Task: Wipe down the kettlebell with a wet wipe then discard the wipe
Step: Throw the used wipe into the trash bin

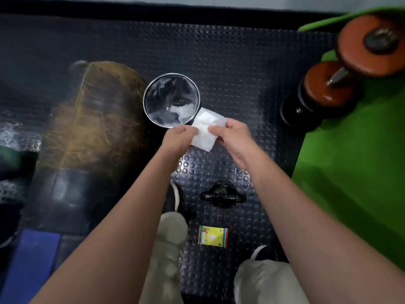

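Observation:
A white wet wipe [207, 128] is stretched between both hands above the studded black floor mat. My left hand [178, 139] pinches its left edge and my right hand [232, 139] pinches its right edge. Just beyond the wipe stands a round bin [151, 93] with a metal rim and a clear liner, white scraps lying inside. The black kettlebell [222, 195] sits on the mat below my hands, seen from above with its handle across. A yellow wipe packet [213, 235] lies on the mat nearer to me.
An orange-plated dumbbell [350, 62] lies on a green surface [350, 172] at the right. A brown, blurred bulky object [94, 119] stands at the left, with a blue mat [32, 260] at the lower left. My knees in light trousers [263, 281] fill the bottom.

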### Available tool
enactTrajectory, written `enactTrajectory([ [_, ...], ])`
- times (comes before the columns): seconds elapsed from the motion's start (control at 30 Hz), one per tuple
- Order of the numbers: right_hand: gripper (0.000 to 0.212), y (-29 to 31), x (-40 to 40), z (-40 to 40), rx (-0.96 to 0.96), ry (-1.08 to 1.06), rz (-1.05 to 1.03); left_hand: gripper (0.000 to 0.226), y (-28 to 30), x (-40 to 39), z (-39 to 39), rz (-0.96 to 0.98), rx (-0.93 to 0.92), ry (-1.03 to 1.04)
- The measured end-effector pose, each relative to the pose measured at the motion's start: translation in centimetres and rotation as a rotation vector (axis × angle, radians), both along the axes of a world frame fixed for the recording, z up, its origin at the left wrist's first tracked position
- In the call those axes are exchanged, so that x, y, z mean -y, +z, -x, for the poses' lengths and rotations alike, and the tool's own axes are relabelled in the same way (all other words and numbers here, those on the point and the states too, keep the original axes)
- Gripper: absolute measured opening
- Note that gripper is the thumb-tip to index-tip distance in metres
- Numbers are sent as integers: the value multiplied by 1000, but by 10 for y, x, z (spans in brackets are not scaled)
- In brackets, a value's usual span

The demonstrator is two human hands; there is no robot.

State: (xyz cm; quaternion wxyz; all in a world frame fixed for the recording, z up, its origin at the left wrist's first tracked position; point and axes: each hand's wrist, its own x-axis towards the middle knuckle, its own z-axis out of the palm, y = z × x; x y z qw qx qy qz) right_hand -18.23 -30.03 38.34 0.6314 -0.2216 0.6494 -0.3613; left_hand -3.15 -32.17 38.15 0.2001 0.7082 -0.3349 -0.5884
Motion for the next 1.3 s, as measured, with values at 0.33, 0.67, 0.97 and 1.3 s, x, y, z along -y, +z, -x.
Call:
enactTrajectory([
  [0.33,23,-50,143,-85,-269,-3,-106,27,-60,141,-76,-18,169,-133],
  [0.67,44,-159,243,-139,-617,72,-286,12,-166,243,-101,-116,304,-357],
  [0.97,32,-221,261,-144,-657,41,-467,23,-238,258,-82,-266,325,-384],
  [1.3,50,-255,264,-142,-571,91,-561,17,-261,257,-76,-303,369,-467],
])
